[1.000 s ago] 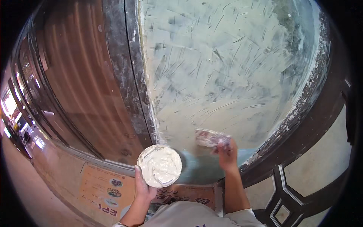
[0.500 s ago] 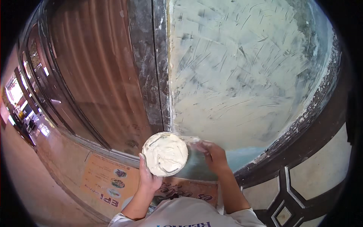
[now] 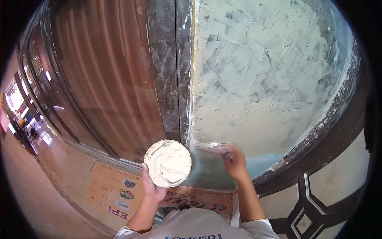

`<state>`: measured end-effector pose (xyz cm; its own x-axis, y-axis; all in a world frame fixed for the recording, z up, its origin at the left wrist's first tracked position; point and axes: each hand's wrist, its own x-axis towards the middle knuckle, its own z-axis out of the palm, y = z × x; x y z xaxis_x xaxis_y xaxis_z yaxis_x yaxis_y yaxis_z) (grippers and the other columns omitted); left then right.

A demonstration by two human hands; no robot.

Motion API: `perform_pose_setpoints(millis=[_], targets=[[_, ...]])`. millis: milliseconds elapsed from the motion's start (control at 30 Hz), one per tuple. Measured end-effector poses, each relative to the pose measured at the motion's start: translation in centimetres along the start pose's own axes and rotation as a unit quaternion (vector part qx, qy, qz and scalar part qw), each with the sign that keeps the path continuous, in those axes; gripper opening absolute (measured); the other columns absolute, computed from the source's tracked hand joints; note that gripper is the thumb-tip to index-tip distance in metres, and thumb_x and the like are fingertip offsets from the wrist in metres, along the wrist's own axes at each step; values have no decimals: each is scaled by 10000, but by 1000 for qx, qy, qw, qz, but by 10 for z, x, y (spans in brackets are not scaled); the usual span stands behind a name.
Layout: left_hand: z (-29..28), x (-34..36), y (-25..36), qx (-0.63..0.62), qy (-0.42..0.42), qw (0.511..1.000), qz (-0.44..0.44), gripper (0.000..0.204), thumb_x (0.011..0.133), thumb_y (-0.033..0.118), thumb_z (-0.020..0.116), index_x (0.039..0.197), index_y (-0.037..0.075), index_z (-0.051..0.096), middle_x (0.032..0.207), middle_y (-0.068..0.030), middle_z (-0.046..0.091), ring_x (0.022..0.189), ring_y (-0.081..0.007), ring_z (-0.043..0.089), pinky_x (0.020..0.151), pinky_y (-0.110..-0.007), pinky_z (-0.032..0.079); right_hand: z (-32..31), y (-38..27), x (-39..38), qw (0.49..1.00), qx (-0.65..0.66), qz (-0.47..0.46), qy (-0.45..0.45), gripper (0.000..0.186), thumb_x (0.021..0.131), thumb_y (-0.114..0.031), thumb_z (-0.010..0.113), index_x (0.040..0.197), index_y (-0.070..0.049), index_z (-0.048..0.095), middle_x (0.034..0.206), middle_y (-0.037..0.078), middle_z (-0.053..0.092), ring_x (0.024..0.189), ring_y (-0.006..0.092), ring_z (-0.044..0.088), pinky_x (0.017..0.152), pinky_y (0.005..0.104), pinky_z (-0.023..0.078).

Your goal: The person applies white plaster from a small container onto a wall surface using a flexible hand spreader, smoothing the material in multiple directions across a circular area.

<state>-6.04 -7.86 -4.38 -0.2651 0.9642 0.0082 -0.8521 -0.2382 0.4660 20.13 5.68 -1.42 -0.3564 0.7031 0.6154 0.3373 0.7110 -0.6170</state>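
Note:
My left hand (image 3: 153, 190) is wrapped round the lower left side of a round tub (image 3: 167, 163) filled with cream-coloured putty, with grooves scraped in its surface. My right hand (image 3: 235, 161), smeared with putty, grips a flat putty knife (image 3: 211, 146). Its blade points left, close to the left edge of the wall panel (image 3: 246, 79); whether it touches cannot be told. Uneven pale putty with dark streaks covers most of that panel, while a greenish strip shows at its lower end.
Left of the panel runs a dark weathered post (image 3: 168, 79), then glass with a brown curtain (image 3: 107, 79) behind it. Orange printed banners (image 3: 113, 191) lie below. Dark framing with pale inset panels (image 3: 338, 179) stands at the right.
The putty knife has moved away from the tub to the right, toward the panel's edge, with my right hand. The tub has shifted slightly left. The view has turned a little.

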Motion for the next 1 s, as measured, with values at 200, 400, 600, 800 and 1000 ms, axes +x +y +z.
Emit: perform_pose_setpoints(millis=[200,400,600,800,1000], targets=[[-6,6,6,39,3,999,-16,663,1032,545,312,1492,69,341,1485,-123,448,1347,-284,459,1134,-439,373,11,-25,43,981,140,118,-65,159,948,-107,585,1070,-12,622,926,57,629,853,141,564,805,303,477],[-13,5,16,56,-23,997,-52,686,1024,568,314,1484,60,353,1483,-135,447,1345,-302,457,1128,-452,374,25,-8,44,914,265,259,-164,202,928,-57,585,1107,11,649,1023,44,657,923,117,575,844,279,469],[-22,1,21,43,-11,997,-56,686,1020,566,338,1486,63,349,1480,-135,449,1345,-299,457,1135,-457,368,-4,-1,38,941,214,224,-134,195,923,-83,594,1088,9,642,969,37,637,879,111,548,810,276,458],[-22,5,24,25,15,1000,-13,657,1022,533,378,1470,52,373,1466,-138,466,1318,-299,486,1120,-461,386,-10,-40,38,960,150,210,-108,167,942,-122,598,1072,-17,612,933,38,622,878,105,533,803,281,456],[-8,10,19,42,-4,999,23,654,1033,533,343,1470,47,370,1470,-133,461,1331,-284,470,1132,-436,366,27,-71,54,969,139,127,-160,163,941,-145,626,1037,-13,617,847,21,614,788,115,533,737,292,473]])
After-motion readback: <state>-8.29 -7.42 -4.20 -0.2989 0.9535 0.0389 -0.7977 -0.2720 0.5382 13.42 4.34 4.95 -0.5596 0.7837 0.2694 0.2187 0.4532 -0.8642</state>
